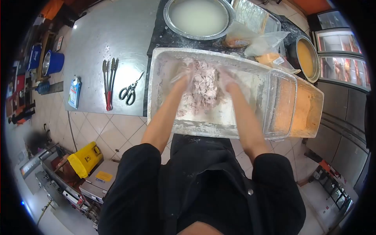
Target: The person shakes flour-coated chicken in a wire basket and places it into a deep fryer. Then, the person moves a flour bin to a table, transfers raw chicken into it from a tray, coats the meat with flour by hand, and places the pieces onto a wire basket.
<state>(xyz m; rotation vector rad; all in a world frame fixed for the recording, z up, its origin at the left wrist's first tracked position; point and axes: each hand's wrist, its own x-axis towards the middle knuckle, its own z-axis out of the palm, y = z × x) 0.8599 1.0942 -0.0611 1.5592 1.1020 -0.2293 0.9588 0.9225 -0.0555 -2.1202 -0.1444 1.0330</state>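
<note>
Both hands are inside a long pale tub (156,94) dusted with white flour. Between them lies a heap of flour-coated pieces (205,84) that look like raw meat. My left hand (183,78) is at the left side of the heap and my right hand (228,80) at its right side. Each seems to wear a thin clear plastic glove. Motion blurs the fingers of both, so whether they grip any pieces does not show. Loose white flour (223,115) covers the tub floor around the heap.
A wire basket (279,103) sits across the tub, beside an orange-lit end section (307,111). Behind stand a bowl of cloudy liquid (199,17), plastic bags (266,43) and a pot of orange liquid (305,58). Tongs (109,86), scissors (130,92) and a carton (74,93) lie on the steel table (113,31).
</note>
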